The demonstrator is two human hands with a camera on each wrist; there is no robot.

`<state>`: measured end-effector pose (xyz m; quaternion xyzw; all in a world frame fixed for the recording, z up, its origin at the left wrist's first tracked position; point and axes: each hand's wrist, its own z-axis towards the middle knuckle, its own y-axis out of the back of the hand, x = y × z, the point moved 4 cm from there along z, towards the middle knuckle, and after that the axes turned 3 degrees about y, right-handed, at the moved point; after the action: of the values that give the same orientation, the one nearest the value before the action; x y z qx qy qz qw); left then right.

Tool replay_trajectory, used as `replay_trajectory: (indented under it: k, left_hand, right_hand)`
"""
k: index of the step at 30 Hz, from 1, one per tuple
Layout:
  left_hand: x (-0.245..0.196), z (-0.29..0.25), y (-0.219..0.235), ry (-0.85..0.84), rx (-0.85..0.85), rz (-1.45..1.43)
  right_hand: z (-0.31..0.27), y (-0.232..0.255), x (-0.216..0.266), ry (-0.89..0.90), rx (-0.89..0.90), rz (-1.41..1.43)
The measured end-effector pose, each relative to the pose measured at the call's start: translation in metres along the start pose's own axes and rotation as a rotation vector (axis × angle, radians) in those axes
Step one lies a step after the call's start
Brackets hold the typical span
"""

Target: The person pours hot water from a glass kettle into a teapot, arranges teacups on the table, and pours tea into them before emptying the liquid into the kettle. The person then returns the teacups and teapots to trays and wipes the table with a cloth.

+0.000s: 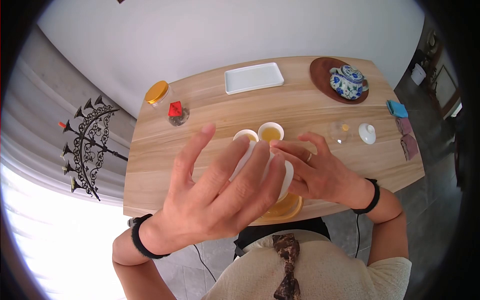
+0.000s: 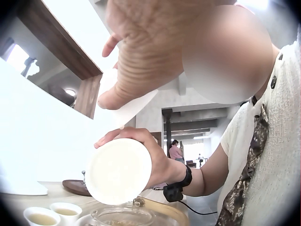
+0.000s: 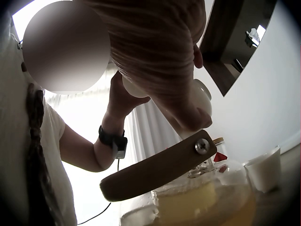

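Over the near part of the table both hands are close together. My left hand (image 1: 215, 192) curls its fingers over a white cup (image 1: 242, 164), mostly hidden behind them. A second white cup (image 2: 119, 171) is tilted in my right hand (image 1: 320, 170), its round face toward the left wrist camera. Below them sits a glass teapot (image 2: 123, 215) holding amber liquid, with a curved wooden handle (image 3: 157, 167) in the right wrist view. Just beyond the fingers stand two small white cups of yellow tea, a left one (image 1: 245, 133) and a right one (image 1: 271, 132).
At the back are a white rectangular tray (image 1: 254, 77) and a blue-and-white teapot (image 1: 347, 81) on a brown board (image 1: 320, 72). A gold-lidded jar (image 1: 156, 92) and a red-topped jar (image 1: 176, 112) stand left. A white lid (image 1: 367, 133) and folded cloths (image 1: 407, 145) lie right.
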<state>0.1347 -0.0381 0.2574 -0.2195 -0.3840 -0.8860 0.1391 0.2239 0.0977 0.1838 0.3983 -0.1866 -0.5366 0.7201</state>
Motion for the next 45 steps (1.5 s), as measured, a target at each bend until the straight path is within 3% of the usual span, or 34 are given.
replay_trajectory:
  k: [12, 15, 16, 18, 19, 20, 21, 22, 23, 24, 26, 27, 29, 34, 37, 45]
  left_hand:
    - [0.004, -0.002, 0.001, 0.048, 0.061, -0.005]
    - [0.009, -0.002, 0.001, 0.022, -0.020, 0.017]
    - [0.013, -0.002, 0.000, 0.078, 0.022, -0.060]
    - [0.021, -0.002, -0.002, 0.131, 0.060, -0.135]
    - [0.029, -0.003, -0.008, 0.240, 0.097, -0.281]
    - [0.037, -0.005, -0.016, 0.347, 0.133, -0.428]
    - [0.042, -0.007, -0.022, 0.343, 0.130, -0.428]
    - [0.051, -0.013, -0.034, 0.497, 0.190, -0.622]
    - [0.059, -0.019, -0.048, 0.650, 0.250, -0.816]
    - [0.065, -0.023, -0.060, 0.644, 0.246, -0.818]
    - [0.076, -0.039, -0.095, 0.984, 0.336, -1.254]
    - [0.079, -0.042, -0.103, 0.976, 0.332, -1.257]
    - [0.085, -0.051, -0.122, 1.190, 0.387, -1.386]
    - [0.085, -0.058, -0.146, 1.255, 0.324, -1.478]
    - [0.086, -0.060, -0.152, 1.264, 0.354, -1.488]
    - [0.091, -0.074, -0.167, 1.270, 0.414, -1.448]
  right_hand:
    - [0.001, 0.000, 0.002, 0.038, 0.011, -0.011]
    - [0.000, -0.002, 0.000, 0.032, 0.009, -0.061]
    - [-0.001, -0.003, -0.002, 0.032, 0.007, -0.066]
    - [-0.004, -0.007, -0.014, -0.124, 0.032, 0.147]
    - [-0.001, -0.007, -0.016, -0.125, 0.029, 0.144]
    - [0.004, -0.005, -0.024, -0.289, -0.014, 0.370]
    - [0.004, -0.006, -0.031, -0.452, -0.059, 0.595]
    - [-0.007, -0.016, -0.040, -0.620, -0.036, 0.566]
    - [-0.010, -0.020, -0.047, -0.622, -0.038, 0.560]
    - [-0.014, -0.025, -0.061, -0.728, -0.044, 0.703]
    - [-0.013, -0.037, -0.087, -0.835, -0.053, 0.838]
    - [-0.013, -0.043, -0.103, -0.934, -0.124, 0.973]
    - [-0.013, -0.064, -0.144, -1.031, -0.204, 1.099]
    - [-0.010, -0.120, -0.240, -1.206, -0.176, 0.958]
    - [-0.003, -0.137, -0.260, -1.304, -0.233, 0.716]
    - [0.009, -0.199, -0.280, -1.258, -0.155, 0.612]
